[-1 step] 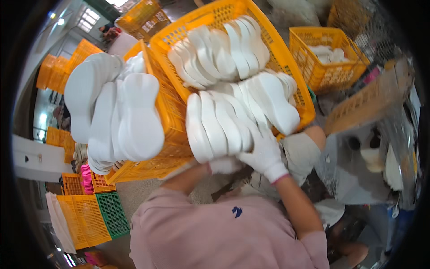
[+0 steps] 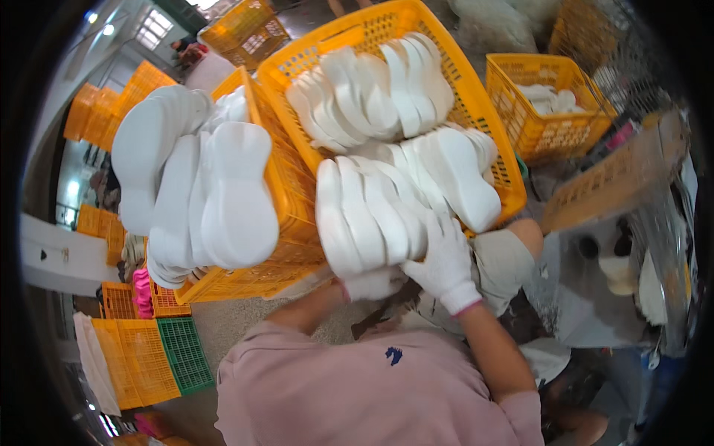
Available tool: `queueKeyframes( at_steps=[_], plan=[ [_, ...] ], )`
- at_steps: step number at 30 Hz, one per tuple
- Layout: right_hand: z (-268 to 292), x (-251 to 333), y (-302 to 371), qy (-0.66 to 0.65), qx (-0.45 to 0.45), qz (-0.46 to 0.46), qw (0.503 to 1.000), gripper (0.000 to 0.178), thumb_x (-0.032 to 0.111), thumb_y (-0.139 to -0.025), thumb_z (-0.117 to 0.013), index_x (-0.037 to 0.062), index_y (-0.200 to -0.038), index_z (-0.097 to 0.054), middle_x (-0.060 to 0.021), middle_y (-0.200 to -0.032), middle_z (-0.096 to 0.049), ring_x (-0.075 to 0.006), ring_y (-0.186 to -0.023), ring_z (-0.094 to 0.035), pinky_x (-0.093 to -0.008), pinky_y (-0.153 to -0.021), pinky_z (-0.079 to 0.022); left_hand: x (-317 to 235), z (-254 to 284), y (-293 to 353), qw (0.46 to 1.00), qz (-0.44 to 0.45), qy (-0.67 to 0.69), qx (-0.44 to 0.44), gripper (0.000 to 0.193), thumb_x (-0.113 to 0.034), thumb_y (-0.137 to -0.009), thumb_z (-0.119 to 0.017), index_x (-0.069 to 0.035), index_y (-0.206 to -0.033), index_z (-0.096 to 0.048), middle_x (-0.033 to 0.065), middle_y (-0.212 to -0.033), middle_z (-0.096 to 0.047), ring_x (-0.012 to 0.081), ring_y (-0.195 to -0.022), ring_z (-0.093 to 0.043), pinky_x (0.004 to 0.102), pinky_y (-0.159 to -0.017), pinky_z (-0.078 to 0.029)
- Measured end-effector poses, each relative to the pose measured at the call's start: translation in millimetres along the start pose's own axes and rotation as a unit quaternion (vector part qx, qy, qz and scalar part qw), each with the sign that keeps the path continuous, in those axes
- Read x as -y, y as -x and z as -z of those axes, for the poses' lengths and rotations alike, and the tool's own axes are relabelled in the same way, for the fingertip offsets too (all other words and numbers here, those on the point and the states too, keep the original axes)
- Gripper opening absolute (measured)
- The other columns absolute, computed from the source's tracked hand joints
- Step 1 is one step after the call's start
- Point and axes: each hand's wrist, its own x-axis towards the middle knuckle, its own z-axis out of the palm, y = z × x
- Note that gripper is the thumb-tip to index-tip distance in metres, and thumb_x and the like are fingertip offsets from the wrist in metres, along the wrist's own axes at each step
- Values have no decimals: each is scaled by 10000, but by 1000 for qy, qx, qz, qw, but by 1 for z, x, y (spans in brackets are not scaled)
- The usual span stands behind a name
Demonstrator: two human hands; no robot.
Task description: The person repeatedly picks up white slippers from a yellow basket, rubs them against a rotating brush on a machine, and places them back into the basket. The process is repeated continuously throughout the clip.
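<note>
A row of white shoe soles (image 2: 364, 215) stands on edge, pressed together, at the near end of a yellow crate (image 2: 500, 141). My right hand (image 2: 444, 266), in a white glove, grips the row's right side with its fingers laid along the soles. Below their near ends is my left hand (image 2: 372, 284), also gloved, holding the row from underneath; its fingertips are partly hidden. More white soles (image 2: 454, 175) lie close behind my right fingers. A further row of soles (image 2: 372, 89) fills the crate's far part.
On the left, another yellow crate (image 2: 286, 204) carries piled white soles (image 2: 234, 197) that rise above its rim. A smaller yellow crate (image 2: 547, 134) with white pieces stands at the far right. To the right are a cardboard piece (image 2: 617, 175) and clear plastic. Yellow and green crates (image 2: 184, 355) sit lower left.
The view has shifted slightly. The row of soles between my hands looks a little more tightly pressed together, and both hands stay on it.
</note>
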Motion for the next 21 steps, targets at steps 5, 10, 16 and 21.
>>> queueKeyframes(
  at_steps=[5, 10, 16, 21],
  plan=[
    [8, 50, 3, -2, -106, 339, 935, 702, 239, -708, -810, 149, -1382, -634, -269, -1477, -497, -485, -1335, -476, -538, -1100, -411, -45, 8, 58, 924, 85, 173, -330, 407, -206, -969, -637, -18, -1329, -635, 270, -1331, -638, 378, -1267, -625, 467, -1085, -482],
    [-11, 79, -24, -34, -150, 332, 930, 560, 259, -713, -815, 248, -1260, -701, -223, -1440, -544, -435, -1250, -558, -504, -998, -475, -41, 41, 54, 889, 10, 92, -449, 387, -129, -934, -655, -38, -1309, -631, 196, -1262, -645, 353, -1202, -626, 441, -1020, -511],
    [-6, 5, -83, -139, -157, 119, 971, 492, 352, -876, -769, 50, -1252, -674, -270, -1179, -696, -438, -1111, -673, -471, -886, -581, -45, 78, -1, 794, -134, 18, -592, 583, -61, -921, -758, 89, -1426, -509, 215, -1418, -536, 297, -1201, -590, 394, -1041, -483],
    [6, -41, -88, -386, -197, -34, 901, 448, 229, -871, -808, -43, -1211, -707, -193, -1168, -751, -307, -1116, -712, -375, -952, -565, -46, 78, -68, 912, -114, -73, -387, 585, -351, -872, -730, 18, -1316, -634, 250, -1267, -646, 438, -1198, -568, 495, -1078, -435]
  ],
)
